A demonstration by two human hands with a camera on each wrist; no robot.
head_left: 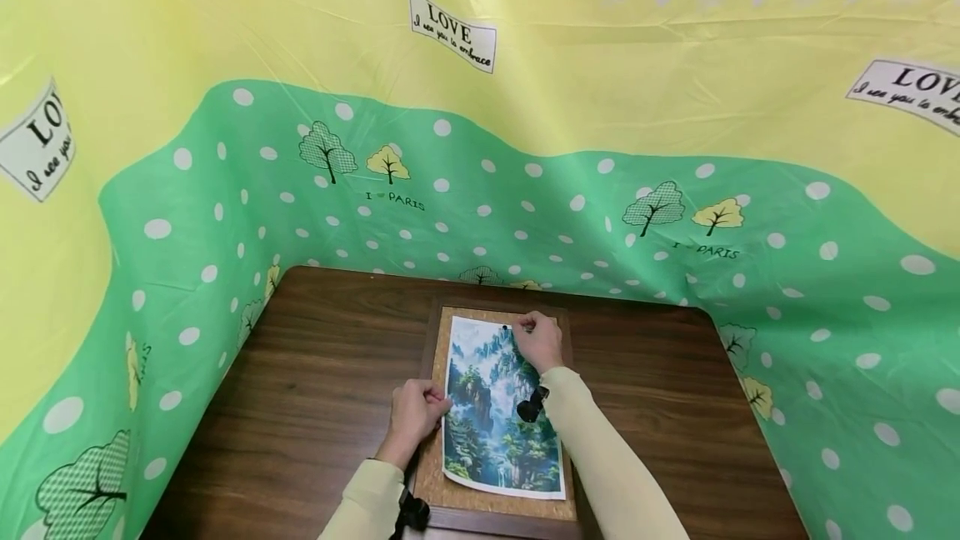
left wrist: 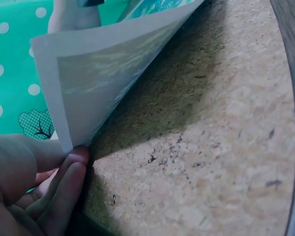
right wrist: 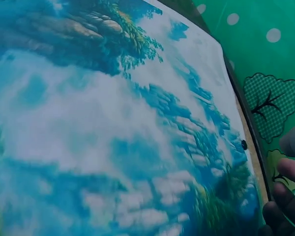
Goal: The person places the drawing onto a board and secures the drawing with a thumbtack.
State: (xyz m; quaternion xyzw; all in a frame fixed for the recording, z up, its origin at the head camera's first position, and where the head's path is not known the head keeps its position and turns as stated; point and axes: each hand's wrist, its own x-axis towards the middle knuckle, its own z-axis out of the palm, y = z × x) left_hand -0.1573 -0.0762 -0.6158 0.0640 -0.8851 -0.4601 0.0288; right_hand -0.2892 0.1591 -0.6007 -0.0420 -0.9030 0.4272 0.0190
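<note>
A landscape print (head_left: 491, 407) with a white border lies over a cork board (head_left: 431, 473) in a dark wooden frame. My left hand (head_left: 415, 411) pinches the print's left edge between thumb and fingers. In the left wrist view, the print (left wrist: 101, 73) curls up off the cork and shows its pale back. A black pushpin (head_left: 506, 327) stands at the print's top edge, and the same pin (right wrist: 244, 144) appears in the right wrist view. Just right of it is my right hand (head_left: 538, 342), its fingers loosely bent, with nothing visible between them.
The board rests on a dark wood-grain table (head_left: 337, 340). Green and yellow printed curtain (head_left: 525, 190) surrounds the table's back and sides. Black wrist cameras (head_left: 531, 407) are strapped to both forearms, the right one above the print.
</note>
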